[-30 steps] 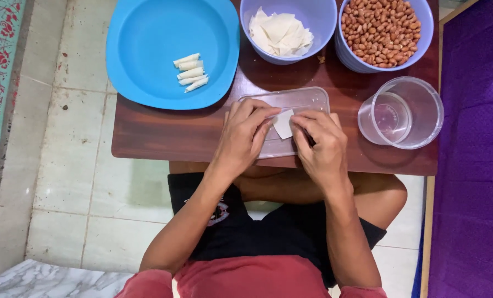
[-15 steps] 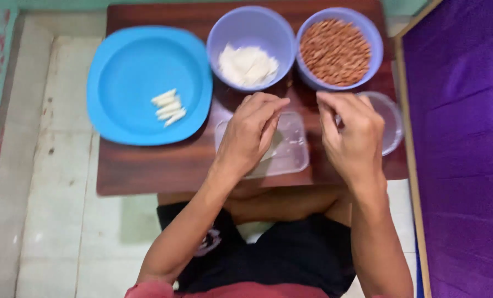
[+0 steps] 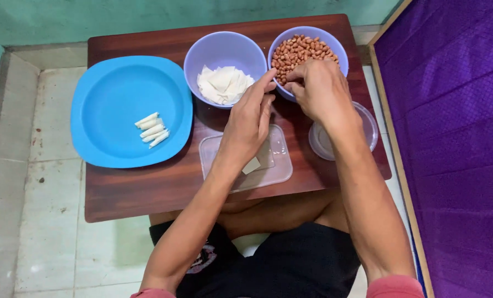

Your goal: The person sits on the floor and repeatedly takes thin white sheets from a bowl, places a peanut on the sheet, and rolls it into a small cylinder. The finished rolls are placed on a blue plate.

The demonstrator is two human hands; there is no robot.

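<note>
Four small white rolls (image 3: 152, 129) lie on the blue plate (image 3: 108, 88) at the table's (image 3: 141, 193) left. Next, the left hand (image 3: 250, 124), fingers loosely spread and empty, hovers over a clear tray (image 3: 279, 165) holding a white wrapper square (image 3: 251, 165). The right hand (image 3: 319, 88) pinches at the peanuts (image 3: 296, 51) in their bowl (image 3: 334, 51). Nuts could drop and roll. The clear cup (image 3: 368, 129) sits near the table's right edge, under the forearm; free room lies front-left.
</note>
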